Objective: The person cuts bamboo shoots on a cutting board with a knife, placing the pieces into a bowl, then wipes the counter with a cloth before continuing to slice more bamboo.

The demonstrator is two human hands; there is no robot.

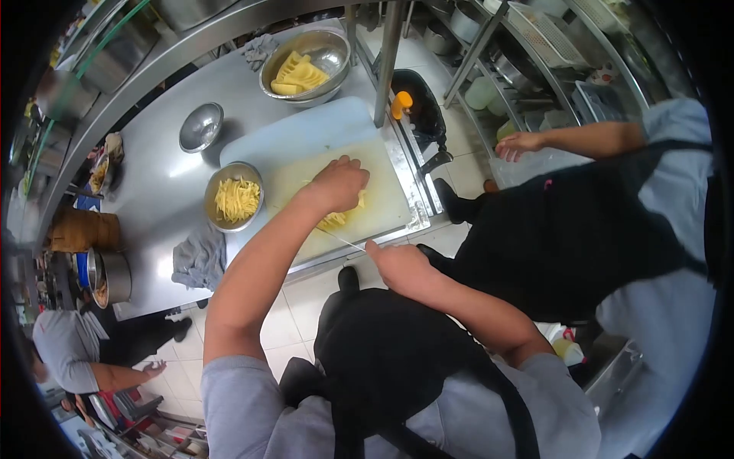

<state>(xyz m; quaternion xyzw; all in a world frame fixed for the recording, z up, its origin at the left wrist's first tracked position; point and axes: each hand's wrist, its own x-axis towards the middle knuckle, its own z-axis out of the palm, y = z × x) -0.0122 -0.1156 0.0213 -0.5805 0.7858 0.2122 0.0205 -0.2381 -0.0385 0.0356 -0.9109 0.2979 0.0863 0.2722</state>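
Observation:
My right hand (401,269) is wrapped round the handle of a knife, whose thin blade (345,241) reaches over the cutting board (390,183). Fingers curled down, my left hand (340,185) presses on yellow food that looks like bamboo shoot; most of the piece is hidden beneath it. Cut yellow strips (333,220) lie between that hand and the blade. To the left of the board, a metal bowl (208,200) holds a heap of thin bamboo shoot strips (237,200). Larger ridged pieces (300,75) sit in a bigger metal bowl (334,47) behind the board.
An upturned or tilted small bowl (201,127) and a grey cloth (200,256) are on the steel table (153,183). A shelf post (388,65) rises at the back right. One person in a black apron (550,229) stands close on my right; another (73,348) is at far left.

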